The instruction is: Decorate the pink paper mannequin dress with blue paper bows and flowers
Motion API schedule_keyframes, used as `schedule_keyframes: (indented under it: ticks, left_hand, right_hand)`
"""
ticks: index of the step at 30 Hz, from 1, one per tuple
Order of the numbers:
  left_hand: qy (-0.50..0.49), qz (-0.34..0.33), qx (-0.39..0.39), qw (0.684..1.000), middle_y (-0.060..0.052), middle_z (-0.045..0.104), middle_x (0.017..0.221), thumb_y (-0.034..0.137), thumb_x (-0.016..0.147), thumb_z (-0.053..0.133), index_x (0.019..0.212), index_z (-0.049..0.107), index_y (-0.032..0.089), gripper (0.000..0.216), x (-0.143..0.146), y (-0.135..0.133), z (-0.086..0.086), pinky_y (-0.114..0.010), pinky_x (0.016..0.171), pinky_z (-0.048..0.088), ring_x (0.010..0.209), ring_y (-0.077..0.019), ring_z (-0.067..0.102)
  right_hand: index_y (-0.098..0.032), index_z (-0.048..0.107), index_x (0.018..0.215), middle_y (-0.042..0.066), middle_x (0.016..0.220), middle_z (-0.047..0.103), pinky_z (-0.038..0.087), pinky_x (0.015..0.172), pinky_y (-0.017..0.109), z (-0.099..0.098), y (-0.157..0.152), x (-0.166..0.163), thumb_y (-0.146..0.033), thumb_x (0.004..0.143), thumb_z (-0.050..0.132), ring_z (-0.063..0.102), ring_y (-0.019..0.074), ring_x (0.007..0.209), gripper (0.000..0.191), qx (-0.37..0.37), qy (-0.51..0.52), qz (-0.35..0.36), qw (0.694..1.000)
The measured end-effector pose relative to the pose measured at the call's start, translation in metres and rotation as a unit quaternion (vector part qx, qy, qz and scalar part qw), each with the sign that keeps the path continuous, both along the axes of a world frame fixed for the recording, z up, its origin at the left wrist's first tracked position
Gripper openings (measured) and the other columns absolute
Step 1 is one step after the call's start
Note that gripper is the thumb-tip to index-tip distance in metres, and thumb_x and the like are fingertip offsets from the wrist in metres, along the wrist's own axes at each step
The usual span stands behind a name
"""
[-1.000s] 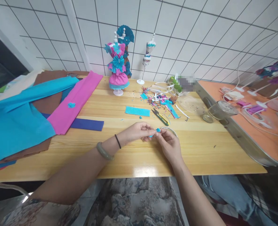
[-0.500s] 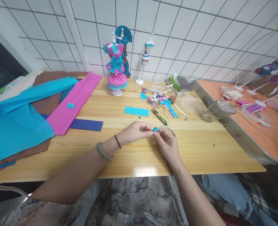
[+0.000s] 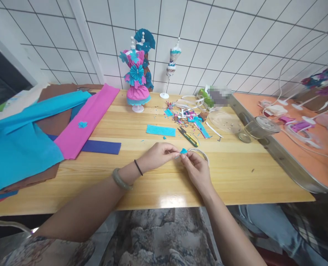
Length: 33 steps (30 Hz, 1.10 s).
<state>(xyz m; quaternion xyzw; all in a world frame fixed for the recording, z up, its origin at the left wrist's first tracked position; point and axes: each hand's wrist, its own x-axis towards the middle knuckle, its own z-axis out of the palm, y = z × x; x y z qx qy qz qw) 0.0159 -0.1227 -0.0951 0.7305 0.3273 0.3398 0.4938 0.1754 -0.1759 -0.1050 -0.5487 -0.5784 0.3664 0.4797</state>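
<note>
My left hand (image 3: pixel 158 156) and my right hand (image 3: pixel 197 169) meet over the middle of the wooden table (image 3: pixel 141 184), fingertips pinched together on a small folded piece of turquoise paper (image 3: pixel 183 151). Just behind my right hand lies a clear ring of tape (image 3: pixel 201 152). A turquoise paper strip (image 3: pixel 161 130) and small scissors (image 3: pixel 188 136) lie a little farther back. A dress-form figure in pink and turquoise paper (image 3: pixel 136 79) stands at the far edge, with a second slim form (image 3: pixel 172 64) beside it.
Large turquoise (image 3: pixel 19 144), pink (image 3: pixel 87 120) and dark blue (image 3: pixel 101 147) crepe paper sheets cover the table's left side. Paper scraps (image 3: pixel 187 117), a clear plate (image 3: pixel 225 122) and a glass jar (image 3: pixel 260 129) lie at the right. An orange-topped surface (image 3: pixel 299 155) adjoins on the right.
Both hands stay together in the same place; the fingers have worked the small turquoise piece slightly, and it now shows a little higher between the fingertips.
</note>
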Motion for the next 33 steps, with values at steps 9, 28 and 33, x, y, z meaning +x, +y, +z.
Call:
schedule_keyframes:
  ticks: [9, 28, 33]
  left_hand:
    - [0.044, 0.037, 0.038, 0.998, -0.005, 0.068, 0.078, 0.028, 0.077, 0.054, 0.08, 0.068, 0.014, 0.02, 0.0011, -0.0031, 0.0047, -0.023, 0.066, 0.045, 0.073, -0.0144, 0.059]
    - [0.005, 0.011, -0.058, 0.998, -0.006, 0.069, 0.082, 0.03, 0.074, 0.057, 0.081, 0.067, 0.012, 0.021, -0.0008, 0.0017, 0.0003, -0.025, 0.069, 0.046, 0.075, -0.0154, 0.06]
    - [-0.036, 0.014, -0.172, 0.984, -0.007, 0.069, 0.08, 0.026, 0.068, 0.065, 0.079, 0.066, 0.01, 0.02, 0.0001, 0.005, 0.0004, -0.026, 0.069, 0.047, 0.07, -0.0138, 0.061]
  right_hand:
    - [-0.017, 0.057, 0.077, -0.001, 0.065, 0.052, 0.036, 0.052, 0.023, 0.0003, -0.0003, -0.0012, -0.041, 0.078, 0.055, 0.045, 0.0115, 0.057, 0.023, -0.007, 0.019, 0.007, 1.0]
    - [-0.017, 0.058, 0.08, -0.002, 0.061, 0.05, 0.033, 0.044, 0.021, -0.0007, -0.0007, -0.0017, -0.036, 0.077, 0.055, 0.04, 0.0091, 0.048, 0.02, -0.012, 0.004, 0.018, 1.0]
    - [-0.018, 0.057, 0.079, -0.002, 0.062, 0.049, 0.033, 0.044, 0.021, 0.0003, -0.0016, -0.0013, -0.037, 0.077, 0.056, 0.039, 0.0086, 0.047, 0.02, -0.015, 0.014, 0.013, 1.0]
